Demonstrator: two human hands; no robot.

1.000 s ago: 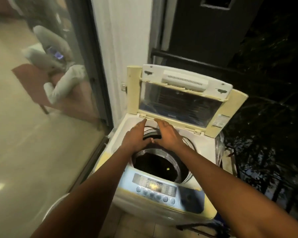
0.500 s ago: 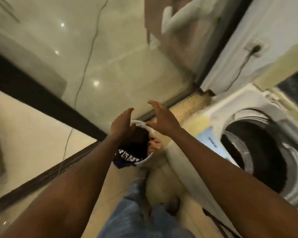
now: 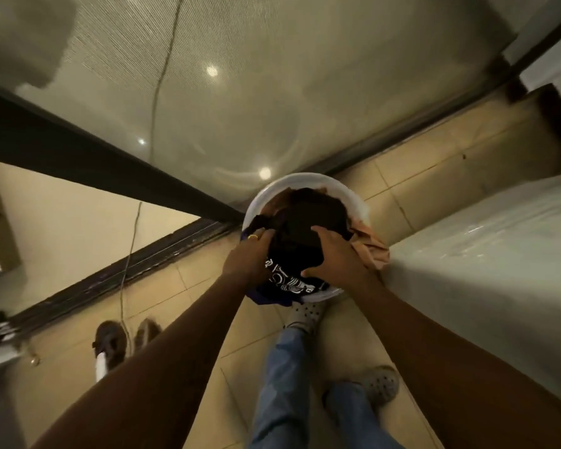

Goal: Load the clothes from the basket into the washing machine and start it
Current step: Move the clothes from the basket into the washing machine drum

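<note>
Head view: looking straight down at floor level, both bare arms reaching forward into frame.
Basket: white round basket (image 3: 308,181) on the tiled floor (image 3: 188,322), just beside the washing machine and close to the sliding door track (image 3: 162,251).
Clothes: dark pile of clothes (image 3: 308,218) fills the basket, heaped above the rim; a black garment with white print (image 3: 289,280) hangs over the near rim; a peach cloth (image 3: 371,251) spills over the right rim toward the machine.
Left hand: left hand (image 3: 251,254) on the left side of the pile, fingers curled into the dark fabric, gold ring (image 3: 253,236) on one finger; closed around clothes.
Right hand: right hand (image 3: 334,254) pressed on top right of the pile, fingers bent down over the black fabric; seems to be gripping it, though the fingertips are lost against the dark cloth.
Washing machine: only a pale side panel of the washing machine (image 3: 486,254) shows at right; drum and lid out of frame.
Legs: blue jeans (image 3: 282,384) and grey clogs (image 3: 306,314), one foot touching the near edge of the basket.
Other: pair of dark shoes (image 3: 123,341) on the floor at left, well apart from the basket; thin cable (image 3: 133,234) running down across the glass door (image 3: 256,92).
</note>
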